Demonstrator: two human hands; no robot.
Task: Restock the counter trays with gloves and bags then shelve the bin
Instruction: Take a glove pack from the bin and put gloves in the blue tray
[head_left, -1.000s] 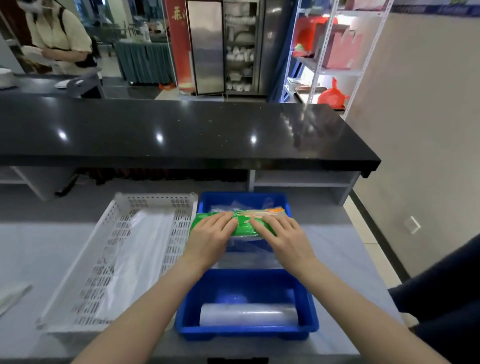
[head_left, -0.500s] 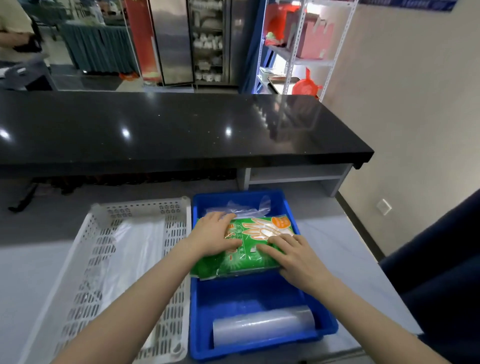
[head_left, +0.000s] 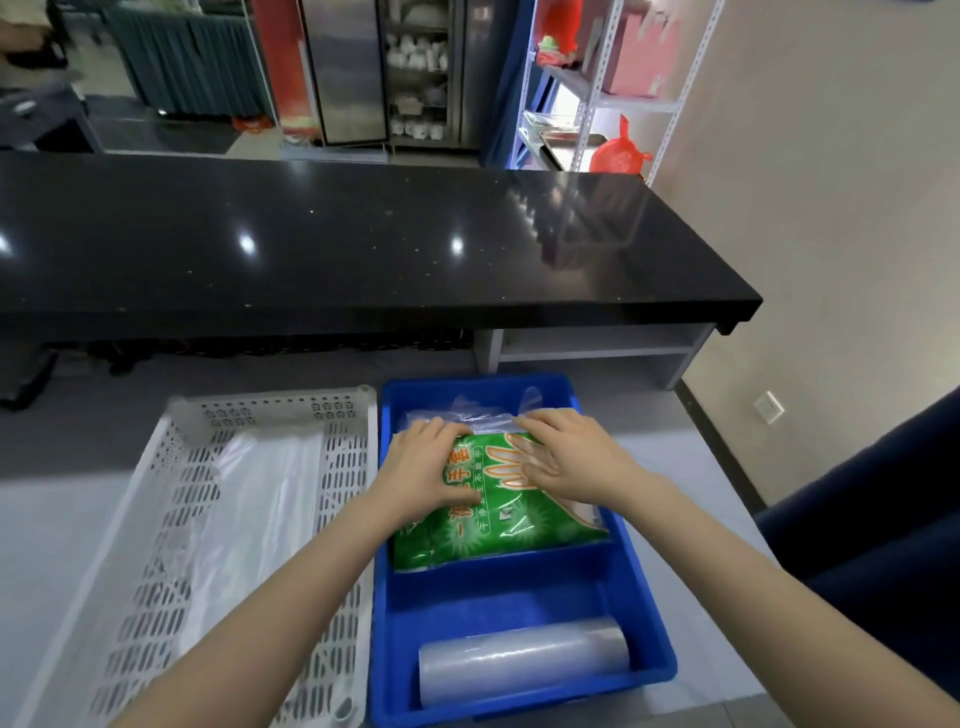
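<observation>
A green pack of disposable gloves (head_left: 498, 525) lies flat in the far half of the blue bin (head_left: 644, 613). My left hand (head_left: 421, 467) grips its far left corner with curled fingers. My right hand (head_left: 566, 457) presses on its far right part, fingers over the far edge. Loose clear plastic (head_left: 483, 410) sits behind the pack at the bin's far end. A roll of clear bags (head_left: 524, 657) lies across the bin's near end. Left of the bin stands a white perforated tray (head_left: 260, 410) holding flat clear plastic bags (head_left: 260, 499).
Both containers rest on a grey worktop (head_left: 62, 545). A raised black counter (head_left: 363, 244) runs across behind them, with an open shelf (head_left: 597, 343) under its right end. A metal rack (head_left: 613, 98) stands far right. Dark blue fabric (head_left: 872, 509) borders the right.
The glove pack went from being held above the bin to lying flat inside it. Both hands slid to its far edge. The camera tilted down and moved closer.
</observation>
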